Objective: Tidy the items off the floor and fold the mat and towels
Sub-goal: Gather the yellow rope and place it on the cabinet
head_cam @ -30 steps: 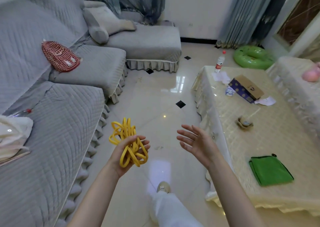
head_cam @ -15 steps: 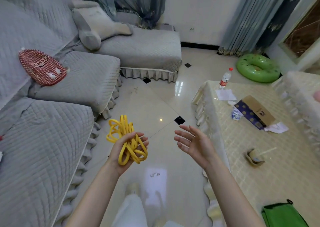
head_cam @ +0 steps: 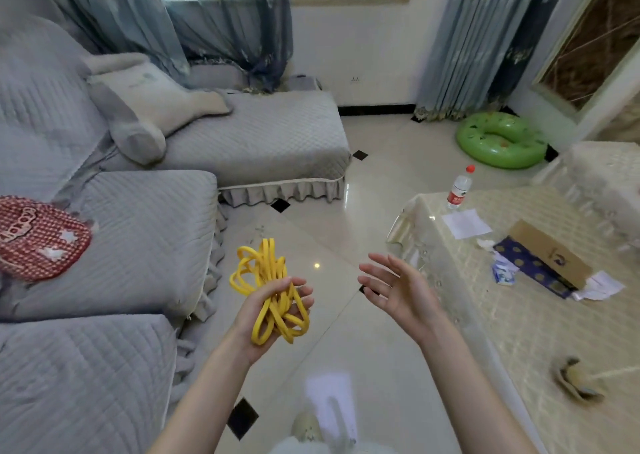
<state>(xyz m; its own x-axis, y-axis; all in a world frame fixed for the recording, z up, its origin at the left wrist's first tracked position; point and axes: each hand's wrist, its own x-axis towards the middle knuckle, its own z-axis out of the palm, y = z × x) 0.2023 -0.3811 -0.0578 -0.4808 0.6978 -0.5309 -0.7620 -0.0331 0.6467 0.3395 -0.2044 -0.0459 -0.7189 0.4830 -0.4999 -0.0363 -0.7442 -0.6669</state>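
Head view, your left hand [head_cam: 268, 310] fingers curled around a bundled yellow band [head_cam: 268, 289], your right hand [head_cam: 398, 289] empty with fingers spread, above the tiled floor [head_cam: 349, 232].

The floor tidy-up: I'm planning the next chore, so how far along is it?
In hand: the left hand grips a bundled yellow rubber cord; the right hand is open and empty. Left: the green inflatable swim ring lies on the floor. No mat or towels are in view.
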